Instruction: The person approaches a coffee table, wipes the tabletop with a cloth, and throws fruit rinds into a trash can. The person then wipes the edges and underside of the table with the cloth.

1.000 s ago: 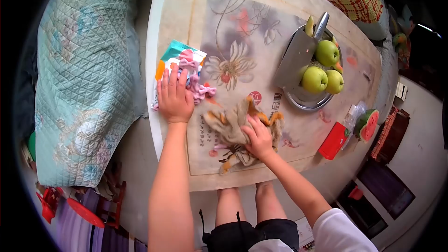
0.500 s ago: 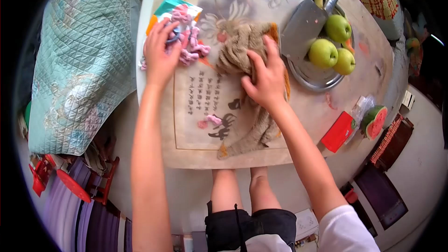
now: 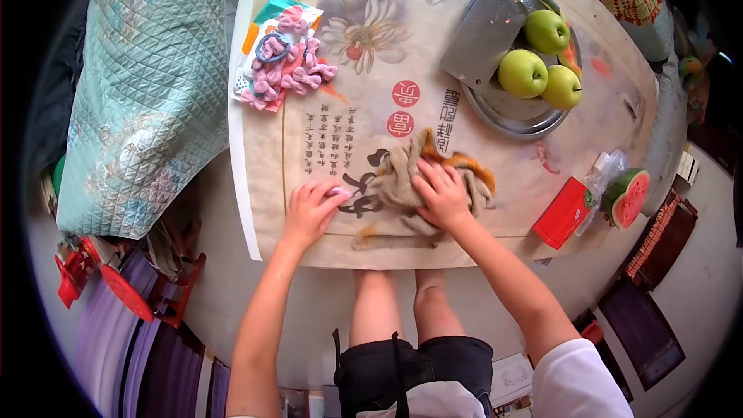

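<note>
My left hand [image 3: 312,210] is closed on a small pink bow [image 3: 338,192] near the table's front edge. To its right, my right hand [image 3: 443,192] presses a crumpled beige cloth [image 3: 398,183] with orange edging against the table, its fingers bent into the fabric. At the back left, a pile of pink bows [image 3: 298,70] with a dark blue hair tie [image 3: 272,47] among them lies on a colorful packet [image 3: 272,12].
On the right, a metal tray [image 3: 515,128] carries green apples [image 3: 522,73] and a cleaver [image 3: 485,36]. Nearer the right edge are a red box [image 3: 562,213], a clear plastic bag [image 3: 604,174] and a cut watermelon [image 3: 626,197]. A quilted cover [image 3: 147,101] hangs at left.
My left hand has left the pile, moved toward the front edge and taken hold of the loose pink bow. My right hand has drawn the cloth nearer and bunched it up.
</note>
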Tool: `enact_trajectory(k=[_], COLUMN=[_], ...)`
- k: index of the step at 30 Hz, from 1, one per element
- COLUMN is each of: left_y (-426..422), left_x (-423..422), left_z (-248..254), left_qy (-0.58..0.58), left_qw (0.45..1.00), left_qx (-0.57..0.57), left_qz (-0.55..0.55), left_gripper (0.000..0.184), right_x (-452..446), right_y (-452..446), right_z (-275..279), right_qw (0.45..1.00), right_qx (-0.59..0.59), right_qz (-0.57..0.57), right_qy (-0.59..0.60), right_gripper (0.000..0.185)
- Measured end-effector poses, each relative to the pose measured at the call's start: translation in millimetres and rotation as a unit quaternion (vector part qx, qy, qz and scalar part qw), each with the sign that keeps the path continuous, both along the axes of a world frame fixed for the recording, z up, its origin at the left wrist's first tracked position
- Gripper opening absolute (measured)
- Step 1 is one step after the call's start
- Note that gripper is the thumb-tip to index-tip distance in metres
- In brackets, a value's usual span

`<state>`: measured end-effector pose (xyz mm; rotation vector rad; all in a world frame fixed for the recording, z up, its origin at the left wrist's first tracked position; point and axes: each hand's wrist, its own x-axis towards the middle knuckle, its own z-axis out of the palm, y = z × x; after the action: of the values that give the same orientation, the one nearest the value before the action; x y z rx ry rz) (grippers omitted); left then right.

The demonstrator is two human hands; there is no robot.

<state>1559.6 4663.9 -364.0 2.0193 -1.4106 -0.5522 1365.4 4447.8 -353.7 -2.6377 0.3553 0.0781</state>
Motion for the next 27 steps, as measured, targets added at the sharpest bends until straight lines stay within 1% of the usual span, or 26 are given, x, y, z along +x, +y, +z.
enact_trajectory(k=[1, 2, 3, 4, 6, 7, 8, 9, 10, 11, 12, 14, 15, 16, 17, 18, 19, 20, 21, 22, 23, 24, 26, 27], left_y=[2.9, 2.9, 1.0, -5.5, -27.8, -38.9, -53.2, -69.0, -84.9, -97.5, -114.4, -127.7, -129.3, -124.3, -116.5, -109.1, -98.8, -85.4, -69.0, -48.2, -29.1, -12.2, 15.2, 26.5], left_x=[-0.8, -1.4, 1.3, 6.6, 20.7, 28.3, 41.8, 57.8, 71.8, 85.3, 86.9, 84.5, 72.7, 52.0, 29.3, 0.1, -32.4, -61.6, -89.6, -118.1, -146.4, -171.4, -204.4, -215.3], left_z=[2.3, 1.1, -2.5, -1.8, -3.3, -5.3, -5.7, -4.9, -2.2, -0.6, 11.5, 13.1, 10.7, 4.2, 0.7, 5.6, 12.2, 13.7, 12.2, 6.5, 1.4, 1.5, 14.7, 22.6], left_qy=[0.021, 0.023, 0.015, 0.007, 0.027, 0.039, 0.005, -0.028, -0.067, -0.125, -0.251, -0.295, -0.294, -0.208, -0.123, -0.071, -0.018, -0.007, 0.006, 0.018, 0.032, 0.044, 0.057, 0.051], left_qw=[1.000, 1.000, 0.999, 0.997, 0.989, 0.980, 0.979, 0.976, 0.969, 0.962, 0.930, 0.916, 0.915, 0.947, 0.969, 0.977, 0.981, 0.983, 0.983, 0.985, 0.985, 0.985, 0.985, 0.984], left_qx=[0.012, 0.014, 0.023, 0.032, 0.007, 0.002, -0.033, -0.067, -0.097, -0.089, -0.064, -0.064, -0.065, -0.065, -0.060, -0.032, -0.003, 0.034, 0.069, 0.085, 0.099, 0.096, 0.096, 0.102], left_qz=[0.011, 0.009, 0.036, 0.064, 0.147, 0.193, 0.199, 0.206, 0.218, 0.225, 0.259, 0.265, 0.268, 0.238, 0.204, 0.199, 0.194, 0.180, 0.167, 0.150, 0.135, 0.133, 0.134, 0.138], left_gripper=[0.017, 0.017, 0.016, 0.016, 0.013, 0.013, 0.013, 0.012, 0.015, 0.017, 0.021, 0.023, 0.023, 0.025, 0.028, 0.030, 0.033, 0.034, 0.035, 0.034, 0.033, 0.032, 0.032, 0.032], right_x=[-12.2, -24.1, -34.4, -36.2, -27.1, -20.6, -18.9, -16.9, -8.6, -0.1, 3.9, 9.2, 10.6, 20.7, 28.4, 37.6, 47.8, 58.2, 68.3, 77.4, 84.5, 89.2, 90.6, 84.7], right_y=[1.4, 2.9, 3.5, 1.4, -11.7, -23.4, -30.9, -37.9, -47.9, -60.0, -71.8, -76.6, -76.4, -71.9, -63.8, -56.5, -51.6, -47.5, -41.6, -33.7, -21.5, -12.2, -2.5, 2.3], right_z=[1.3, 1.7, 1.2, 7.4, 27.8, 33.7, 36.0, 37.8, 44.4, 49.7, 49.1, 46.2, 46.8, 52.3, 54.2, 46.6, 36.8, 26.8, 17.3, 8.3, -5.0, -15.0, -15.8, -11.0], right_qw=[1.000, 1.000, 0.998, 0.998, 0.997, 0.992, 0.970, 0.931, 0.865, 0.781, 0.779, 0.704, 0.731, 0.755, 0.765, 0.783, 0.837, 0.883, 0.945, 0.976, 0.973, 0.967, 0.971, 0.984], right_qx=[0.001, -0.025, -0.052, -0.050, 0.051, 0.098, 0.187, 0.274, 0.388, 0.491, 0.492, 0.549, 0.517, 0.486, 0.474, 0.453, 0.386, 0.313, 0.157, -0.007, -0.001, -0.032, -0.015, 0.008], right_qz=[0.000, 0.013, 0.027, 0.028, -0.032, -0.065, -0.151, -0.234, -0.306, -0.371, -0.364, -0.398, -0.393, -0.387, -0.392, -0.381, -0.347, -0.310, -0.265, -0.210, -0.229, -0.245, -0.227, -0.168], right_qy=[0.001, -0.004, -0.010, -0.010, 0.044, -0.035, -0.048, -0.059, -0.085, -0.108, -0.139, -0.211, -0.211, -0.212, -0.190, -0.190, -0.176, -0.160, -0.115, -0.064, -0.040, -0.061, -0.078, -0.059], right_gripper=[0.049, 0.048, 0.047, 0.047, 0.045, 0.041, 0.040, 0.039, 0.042, 0.045, 0.057, 0.065, 0.067, 0.069, 0.071, 0.068, 0.069, 0.070, 0.070, 0.071, 0.069, 0.067, 0.064, 0.063])
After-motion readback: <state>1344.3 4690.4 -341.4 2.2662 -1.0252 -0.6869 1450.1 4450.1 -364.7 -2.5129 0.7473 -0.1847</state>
